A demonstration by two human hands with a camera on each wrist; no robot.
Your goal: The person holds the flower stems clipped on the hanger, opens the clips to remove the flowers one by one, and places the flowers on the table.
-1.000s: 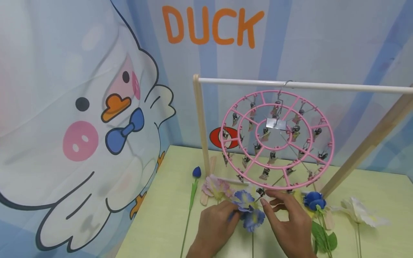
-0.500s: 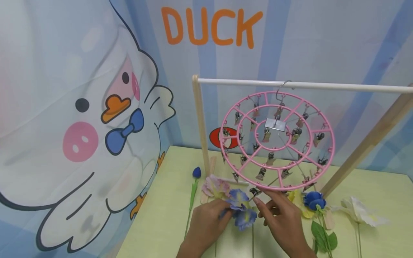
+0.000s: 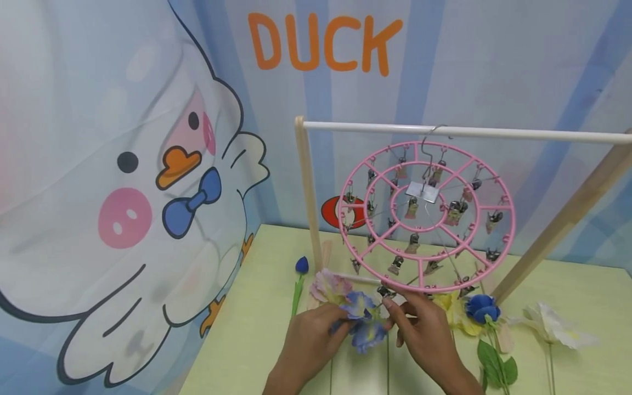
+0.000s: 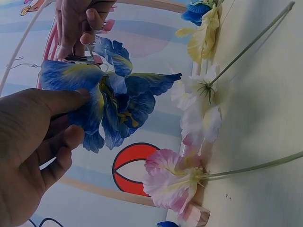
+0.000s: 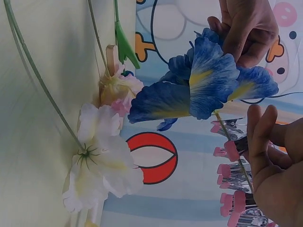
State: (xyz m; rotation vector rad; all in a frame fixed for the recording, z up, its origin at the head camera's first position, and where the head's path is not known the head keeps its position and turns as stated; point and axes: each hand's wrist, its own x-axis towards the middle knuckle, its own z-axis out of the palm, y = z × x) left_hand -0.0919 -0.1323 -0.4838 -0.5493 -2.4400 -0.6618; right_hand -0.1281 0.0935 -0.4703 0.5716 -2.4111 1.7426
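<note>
My left hand (image 3: 316, 340) pinches a blue artificial iris (image 3: 365, 326) by its petals, with the thumb pressed on one petal in the left wrist view. A thin green stem (image 5: 227, 132) slants from the bloom past my right hand. That right hand (image 3: 422, 334) pinches a metal clip (image 3: 387, 291) at the front rim of a pink round clip hanger (image 3: 419, 289). In the right wrist view the clip's pink tip (image 5: 232, 150) lies against the stem, while the right fingers (image 5: 258, 142) partly cover its metal body. The flower head stays just left of the clip.
The hanger hooks onto a white rod (image 3: 518, 133) between wooden posts (image 3: 308, 197). Several flowers lie on the pale green table (image 3: 237, 329): a pink one (image 3: 329, 286), a blue bud (image 3: 302, 265), a yellow one (image 3: 456, 312), a blue rose (image 3: 482, 308) and a white one (image 3: 550, 326).
Both hands have shifted a little left with the iris and the clip. The pink hanger has turned with them, its front rim swinging left. Both grips stay the same.
</note>
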